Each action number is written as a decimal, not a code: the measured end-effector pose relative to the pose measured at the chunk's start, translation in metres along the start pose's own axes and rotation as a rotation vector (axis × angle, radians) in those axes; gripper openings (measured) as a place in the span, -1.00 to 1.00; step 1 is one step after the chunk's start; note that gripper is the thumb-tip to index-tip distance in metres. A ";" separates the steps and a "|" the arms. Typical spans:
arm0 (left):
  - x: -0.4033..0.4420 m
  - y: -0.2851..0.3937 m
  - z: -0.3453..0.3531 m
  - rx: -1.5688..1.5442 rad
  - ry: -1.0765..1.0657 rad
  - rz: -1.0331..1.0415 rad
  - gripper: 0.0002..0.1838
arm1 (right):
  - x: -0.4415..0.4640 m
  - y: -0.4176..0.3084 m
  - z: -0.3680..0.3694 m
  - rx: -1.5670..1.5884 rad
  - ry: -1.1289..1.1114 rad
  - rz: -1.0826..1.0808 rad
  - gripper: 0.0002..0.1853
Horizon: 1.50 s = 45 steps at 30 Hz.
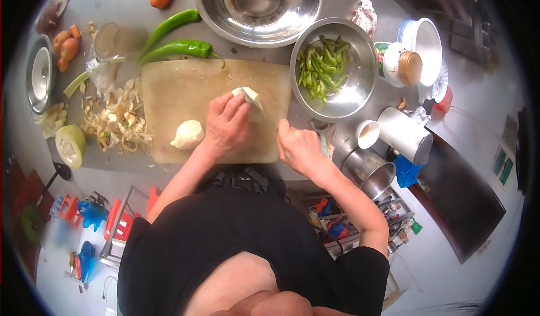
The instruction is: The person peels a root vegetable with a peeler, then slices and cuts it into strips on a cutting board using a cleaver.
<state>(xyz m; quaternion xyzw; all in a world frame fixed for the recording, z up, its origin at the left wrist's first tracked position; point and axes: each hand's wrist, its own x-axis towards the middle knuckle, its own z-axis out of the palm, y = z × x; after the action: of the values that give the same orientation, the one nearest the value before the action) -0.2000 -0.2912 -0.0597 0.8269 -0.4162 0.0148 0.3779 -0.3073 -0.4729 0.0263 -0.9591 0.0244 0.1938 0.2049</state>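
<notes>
On the wooden cutting board (169,91), my left hand (228,122) is closed, its fingertips holding down a piece of peeled pale vegetable (250,95). My right hand (301,147) makes a fist at the board's right edge, around the handle of a knife (260,107). The blade appears almost edge-on beside the piece, and the handle is hidden in the fist. A second peeled pale vegetable (188,135), knobbly and whole, lies left of my left wrist. Two long green peppers (177,48) rest along the board's far edge.
A steel bowl of sliced green pepper (360,79) stands right of the board, near a large steel basin (216,20). Peelings (115,116) and a cut pale-green gourd (70,146) lie left. A jar (394,64), a white mug (368,134) and a steel pot (368,172) crowd the right.
</notes>
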 end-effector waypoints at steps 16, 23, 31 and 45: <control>-0.022 0.000 0.004 -0.016 0.111 -0.069 -0.53 | -0.007 0.003 0.020 0.058 0.219 -0.046 -0.83; -0.018 0.002 0.005 -0.028 0.126 -0.049 -0.53 | -0.059 -0.019 -0.033 -0.006 0.005 0.013 -0.80; -0.011 0.003 0.001 -0.030 0.078 -0.078 -0.54 | -0.036 -0.027 -0.061 0.011 -0.080 -0.009 -0.80; -0.019 -0.014 0.003 -0.201 0.154 -0.261 -0.48 | 0.000 -0.052 -0.043 -0.085 -0.102 -0.051 -0.76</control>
<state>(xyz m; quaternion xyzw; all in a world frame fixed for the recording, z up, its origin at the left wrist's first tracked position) -0.2038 -0.2751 -0.0767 0.8283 -0.2746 -0.0129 0.4882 -0.2853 -0.4424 0.0821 -0.9562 -0.0188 0.2378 0.1697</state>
